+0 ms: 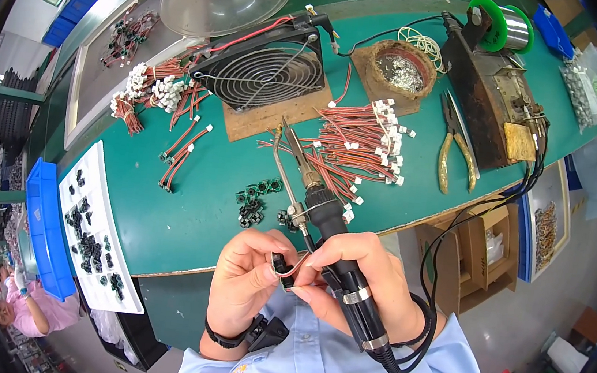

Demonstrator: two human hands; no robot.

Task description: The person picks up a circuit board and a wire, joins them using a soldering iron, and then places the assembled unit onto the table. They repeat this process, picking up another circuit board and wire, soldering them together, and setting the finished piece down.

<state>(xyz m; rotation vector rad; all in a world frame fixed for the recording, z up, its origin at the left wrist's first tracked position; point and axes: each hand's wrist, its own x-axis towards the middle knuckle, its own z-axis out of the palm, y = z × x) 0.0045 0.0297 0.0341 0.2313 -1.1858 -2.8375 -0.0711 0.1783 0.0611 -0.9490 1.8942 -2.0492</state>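
Close to my body, my left hand [242, 277] pinches a small black component [279, 263] between thumb and fingers. My right hand [373, 280] is closed around a black soldering iron [327, 210], whose metal tip points away from me over the table. A thin metal tube is clamped along the iron. The right fingertips also meet a short red-and-white wire [296, 267] beside the component; whether the wire is joined to it I cannot tell. Just beyond my hands lies a cluster of small black-and-green components [252, 203]. Red wires with white connectors [362, 146] are spread farther off.
A black fan [267, 76] on a wooden board stands at the back, beside a round solder-specked dish [402, 69]. Pliers [456, 149], a metal soldering unit [490, 90] and a solder spool [509, 28] are rightward. Leftward are a white tray [128, 270] and blue bin [50, 232].
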